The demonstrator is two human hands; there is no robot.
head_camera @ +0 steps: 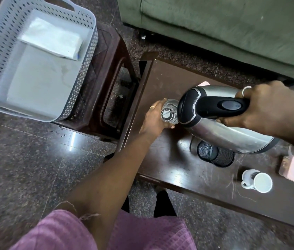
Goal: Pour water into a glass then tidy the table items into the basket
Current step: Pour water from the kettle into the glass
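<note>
Pouring step under way. Right hand (267,109) is gripping the kettle (220,121) by its black handle, fingers wrapped fully round, body tipped with the spout over the glass (169,114). Left hand (156,118) is cupping the glass from its left side, grip closed around the wall, steadying it on the dark surface (187,168) near the left edge. Water level is hard to read through the glare. Judgement: keep the tilt shallow, spout close above the rim, glass pinned down, easing back before it brims. Basket (81,83) is waiting on the stool (110,51), well apart; mesh pen cup (216,156) and white mug (258,181) are lying untidied.
</note>
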